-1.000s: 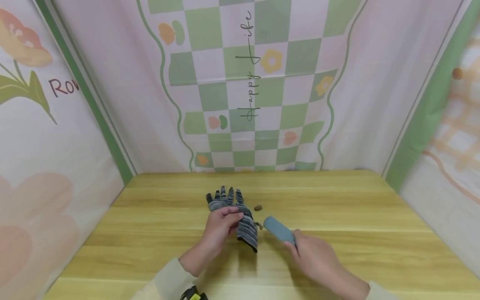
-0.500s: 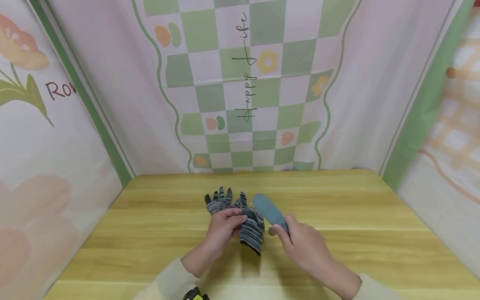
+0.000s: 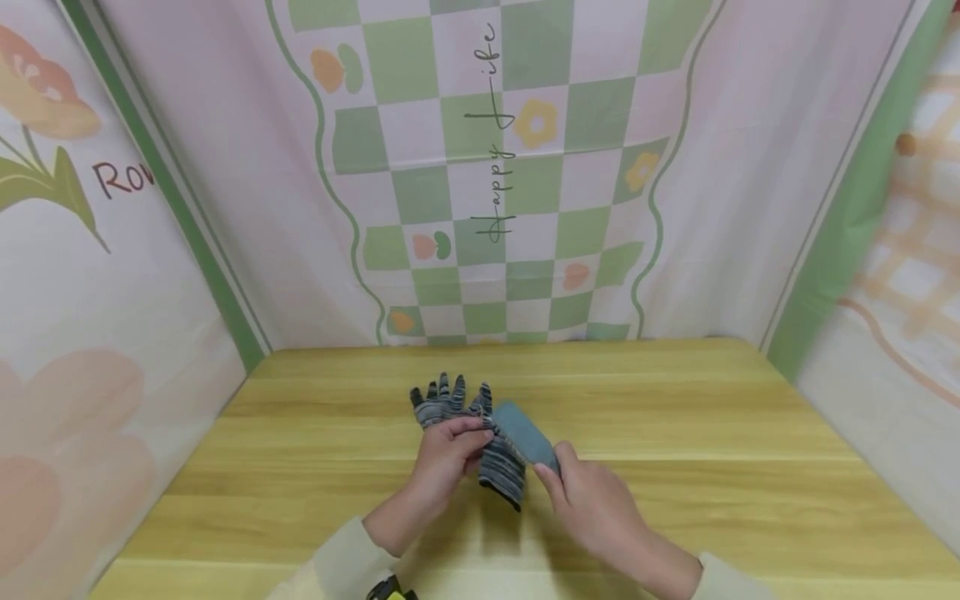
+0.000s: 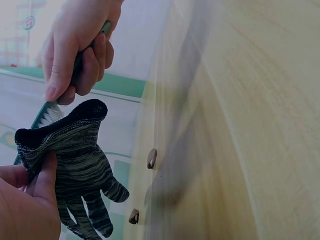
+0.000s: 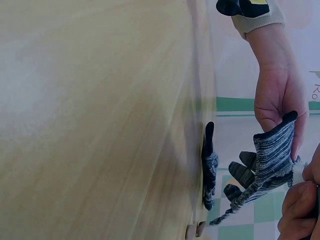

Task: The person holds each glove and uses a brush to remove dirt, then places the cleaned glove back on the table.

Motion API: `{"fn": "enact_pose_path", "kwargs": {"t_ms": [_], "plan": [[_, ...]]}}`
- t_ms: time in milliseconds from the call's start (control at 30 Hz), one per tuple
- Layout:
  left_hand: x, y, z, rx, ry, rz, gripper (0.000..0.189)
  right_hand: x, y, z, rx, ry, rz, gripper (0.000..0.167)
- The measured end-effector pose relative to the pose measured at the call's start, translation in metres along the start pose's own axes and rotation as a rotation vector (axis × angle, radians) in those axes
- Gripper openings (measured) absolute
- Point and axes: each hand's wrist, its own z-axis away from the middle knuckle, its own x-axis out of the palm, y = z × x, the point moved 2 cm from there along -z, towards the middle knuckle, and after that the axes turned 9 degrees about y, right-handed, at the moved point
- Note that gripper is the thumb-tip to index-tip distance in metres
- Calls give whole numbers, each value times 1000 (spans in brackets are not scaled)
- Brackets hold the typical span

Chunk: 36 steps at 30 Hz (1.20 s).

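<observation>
My left hand (image 3: 446, 458) pinches a grey-and-black striped knit glove (image 3: 504, 477) near its cuff, above the table. In the left wrist view the glove (image 4: 80, 162) hangs with its black-edged cuff upward and fingers down. A blue-grey brush (image 3: 525, 433) is gripped by my right hand (image 3: 603, 508), thumb along its handle. White bristles (image 5: 298, 172) touch the glove's side in the right wrist view. A second matching glove (image 3: 437, 408) lies on the table just beyond my left hand, fingers spread away from me.
Two small brown pieces (image 4: 152, 158) rest on the wooden tabletop (image 3: 675, 417), below the held glove. Printed curtains (image 3: 480, 183) close in the table at the back and sides. A black-and-yellow object (image 3: 392, 588) sits by the left sleeve.
The brush has come left from beside the held glove, rising over it, then settling against it. The held glove has shifted slightly right. The glove on the table stays put.
</observation>
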Motion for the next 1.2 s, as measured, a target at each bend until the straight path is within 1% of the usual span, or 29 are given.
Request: {"fn": "enact_pose_path", "kwargs": {"t_ms": [267,467,567,733,833,933,1067,1200], "plan": [[-2,0,1,0,2,16,20,0,3,1,41,-41,14,17],[-4,-1,1,3,8,20,23,3,7,1,46,-47,12,18],[-5,-2,0,-5,12,26,23,4,13,2,62,-64,36,20],[-7,-3,-1,-6,16,39,22,3,24,2,74,-79,113,20],[-8,-2,-2,-9,16,34,22,-2,27,3,81,-80,114,21],[-9,-2,-4,-14,12,16,23,-7,23,4,82,-81,95,22],[-8,-2,-4,-9,15,10,25,-8,12,6,40,-90,72,20],[-6,-2,-4,-1,32,17,21,-5,6,12,11,-99,52,20]]}}
